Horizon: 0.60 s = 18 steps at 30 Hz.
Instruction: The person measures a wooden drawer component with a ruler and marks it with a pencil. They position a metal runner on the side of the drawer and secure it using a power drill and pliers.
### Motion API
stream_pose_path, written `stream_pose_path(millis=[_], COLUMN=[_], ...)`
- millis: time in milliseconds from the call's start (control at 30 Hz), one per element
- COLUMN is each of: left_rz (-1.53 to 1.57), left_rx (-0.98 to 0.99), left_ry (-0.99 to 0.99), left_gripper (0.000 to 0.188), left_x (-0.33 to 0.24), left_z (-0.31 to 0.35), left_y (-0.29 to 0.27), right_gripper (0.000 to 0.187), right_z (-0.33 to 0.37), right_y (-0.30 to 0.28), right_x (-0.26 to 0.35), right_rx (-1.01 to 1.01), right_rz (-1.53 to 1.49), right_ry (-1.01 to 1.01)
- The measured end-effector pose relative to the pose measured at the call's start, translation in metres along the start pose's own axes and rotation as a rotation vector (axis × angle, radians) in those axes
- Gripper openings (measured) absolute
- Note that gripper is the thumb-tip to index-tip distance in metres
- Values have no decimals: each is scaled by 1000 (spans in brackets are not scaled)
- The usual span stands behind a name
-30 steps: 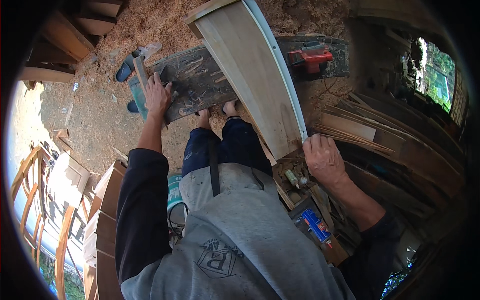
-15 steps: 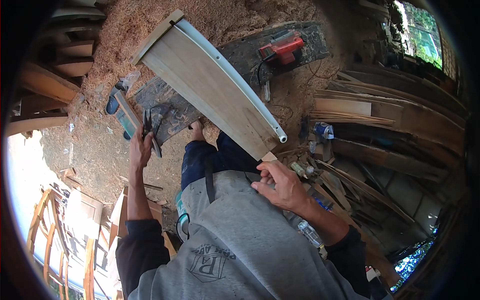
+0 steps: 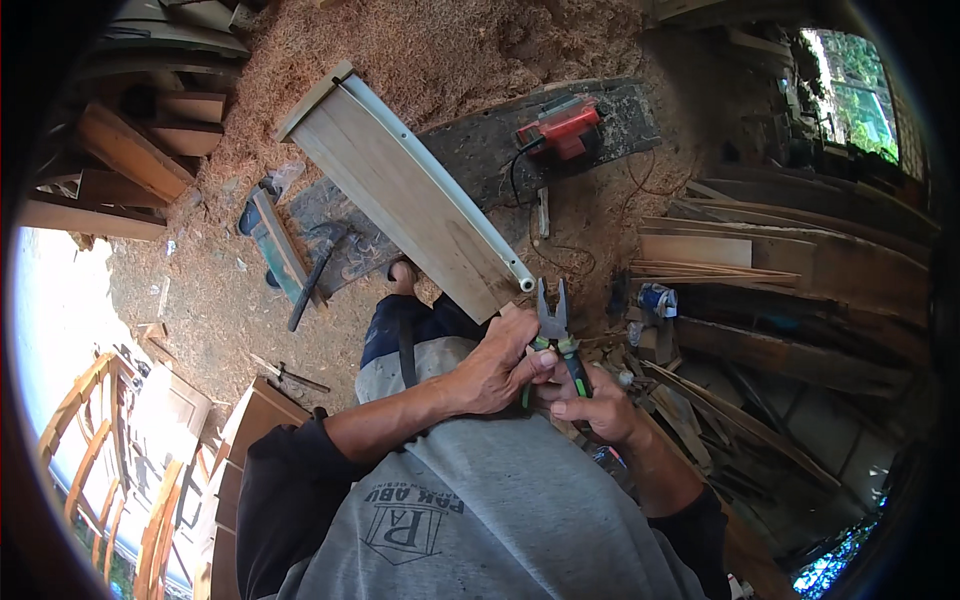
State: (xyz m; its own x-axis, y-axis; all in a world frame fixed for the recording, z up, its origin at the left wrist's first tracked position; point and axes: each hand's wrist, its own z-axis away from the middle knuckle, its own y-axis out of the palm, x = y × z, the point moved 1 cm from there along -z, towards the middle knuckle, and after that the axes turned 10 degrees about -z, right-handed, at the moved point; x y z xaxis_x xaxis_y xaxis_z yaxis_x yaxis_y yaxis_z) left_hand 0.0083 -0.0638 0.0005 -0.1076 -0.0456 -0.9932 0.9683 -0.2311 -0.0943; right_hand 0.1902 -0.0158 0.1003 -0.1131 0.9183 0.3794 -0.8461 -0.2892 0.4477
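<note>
A pair of combination pliers (image 3: 553,318) with black and green handles is held in front of my waist, jaws pointing away from me. My left hand (image 3: 500,365) is closed, its thumb against the pliers near the pivot. My right hand (image 3: 605,408) wraps around the handles from the other side. Just beyond the jaws is the near end of a wooden drawer (image 3: 410,200). A white metal drawer slide (image 3: 440,175) runs along its right edge, ending in a small roller (image 3: 527,284). Part of the drawer's near corner is hidden behind my left hand.
A dark plank bench (image 3: 470,150) lies under the drawer, bearing a red power tool (image 3: 565,130) and a hammer (image 3: 315,275). Wood shavings (image 3: 500,40) cover the floor. Stacked boards (image 3: 780,250) stand at the right, and curved wooden pieces (image 3: 130,150) at the left.
My left hand has moved from the far left, where it held the pliers, across to meet my right hand, bringing the pliers along. My right hand has closed around the handles.
</note>
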Motion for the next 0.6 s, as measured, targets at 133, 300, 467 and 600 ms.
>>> stream_pose_path(millis=[133,300,467,600], left_rz=[250,270,301,468], left_rx=[197,222,269,276], left_ry=[-254,-458,-481,-489], left_gripper=[36,44,47,46], left_x=[-10,-1,7,18], left_z=[-7,-5,-15,-19], left_y=[19,35,24,20], right_gripper=[49,52,57,58], right_z=[19,4,-11,-23], right_y=[-33,-52,-46,-35], right_x=[6,33,59,73], right_rx=[100,156,61,-86], right_rz=[-466,-447,-383,-357], right_ry=[187,393,473,543])
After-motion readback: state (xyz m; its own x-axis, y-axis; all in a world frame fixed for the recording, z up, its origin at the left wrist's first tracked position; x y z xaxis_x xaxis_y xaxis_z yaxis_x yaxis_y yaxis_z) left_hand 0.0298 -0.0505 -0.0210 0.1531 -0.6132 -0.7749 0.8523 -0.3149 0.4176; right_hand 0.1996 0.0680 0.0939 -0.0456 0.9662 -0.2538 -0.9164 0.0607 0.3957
